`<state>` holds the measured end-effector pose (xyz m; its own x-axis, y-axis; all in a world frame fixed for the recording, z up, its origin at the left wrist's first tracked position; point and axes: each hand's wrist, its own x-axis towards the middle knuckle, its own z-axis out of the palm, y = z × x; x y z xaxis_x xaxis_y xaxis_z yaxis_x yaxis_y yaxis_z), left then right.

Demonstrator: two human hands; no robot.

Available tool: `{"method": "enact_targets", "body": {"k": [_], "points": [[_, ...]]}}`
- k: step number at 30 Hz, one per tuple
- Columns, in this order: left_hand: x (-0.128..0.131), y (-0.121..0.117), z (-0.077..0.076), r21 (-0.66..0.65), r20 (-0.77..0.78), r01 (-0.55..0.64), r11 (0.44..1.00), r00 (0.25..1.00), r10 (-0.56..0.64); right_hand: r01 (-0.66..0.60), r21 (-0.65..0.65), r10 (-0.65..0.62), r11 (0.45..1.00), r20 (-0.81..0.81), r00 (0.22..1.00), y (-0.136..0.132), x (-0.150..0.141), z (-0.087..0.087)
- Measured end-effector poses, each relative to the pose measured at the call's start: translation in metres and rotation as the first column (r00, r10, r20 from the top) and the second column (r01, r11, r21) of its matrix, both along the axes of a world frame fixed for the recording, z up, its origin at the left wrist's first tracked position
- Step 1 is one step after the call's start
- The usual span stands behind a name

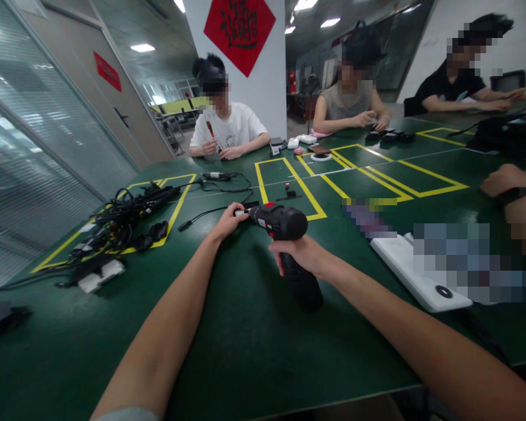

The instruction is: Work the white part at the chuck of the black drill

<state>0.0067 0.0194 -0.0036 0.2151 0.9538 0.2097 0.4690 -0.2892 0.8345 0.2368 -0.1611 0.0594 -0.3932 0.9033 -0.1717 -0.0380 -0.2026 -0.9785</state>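
Observation:
A black cordless drill (284, 225) with a red trim ring is held above the green table (245, 339). My right hand (300, 254) is wrapped round its grip, which points down toward the table. My left hand (231, 219) is closed on the drill's nose, pinching the chuck or a bit there; the tip itself is too small to make out. A small red piece (287, 186) and a dark bit (291, 195) lie just beyond the drill, inside a yellow-taped rectangle.
A tangle of black cables and tools (123, 225) lies at left, with white blocks (100, 275) nearer. A white flat device (421, 275) sits at right. Three other people sit along the far edge; another person's arm (515, 190) rests at right.

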Motion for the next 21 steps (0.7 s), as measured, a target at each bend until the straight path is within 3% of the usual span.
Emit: {"method": "enact_targets", "body": {"k": [11,18,21], "points": [[0.0016,-0.0036,0.0032,0.013,-0.002,-0.006,1.0,1.0,0.006,-0.044,0.011,0.044,0.999,-0.023,0.999,0.001,0.0022,0.0027],[0.003,-0.0049,0.0045,0.01,-0.001,-0.013,1.0,1.0,0.013,-0.004,0.003,0.004,1.0,-0.105,0.994,0.0012,-0.0007,0.004],[0.0023,-0.0037,0.0027,0.008,0.0,-0.022,1.0,1.0,0.022,0.007,0.037,-0.005,0.999,-0.058,0.998,0.0004,-0.0001,0.0037]]}}
